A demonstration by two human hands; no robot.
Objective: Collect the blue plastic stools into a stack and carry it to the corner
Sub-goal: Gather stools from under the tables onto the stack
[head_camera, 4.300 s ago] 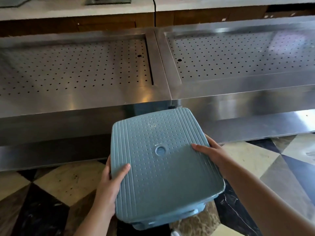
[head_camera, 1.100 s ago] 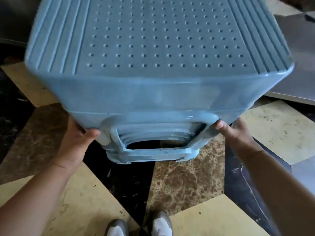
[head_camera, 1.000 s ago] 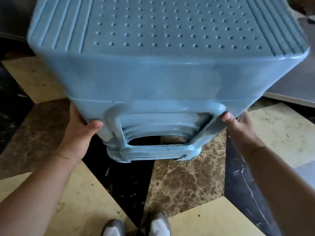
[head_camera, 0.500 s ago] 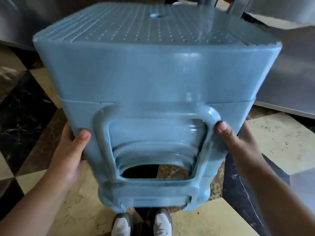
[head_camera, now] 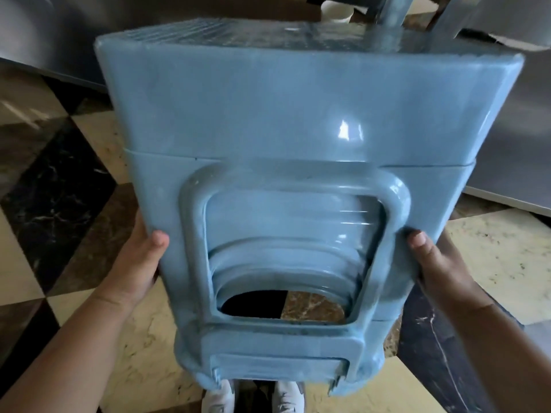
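blue stool stack is held off the tiled floor, filling centre view; since half a second ago it has risen closer to the camera. left hand at 9 o'clock and right hand at 3 o'clock stay clamped on its sides; shoes at 6 o'clock

The stack of stools is a uniform dusty blue with a glossy sheen, above a floor of marbled tiles in black, cream-yellow and mottled brown set in a diamond pattern, and the shoes are white and grey
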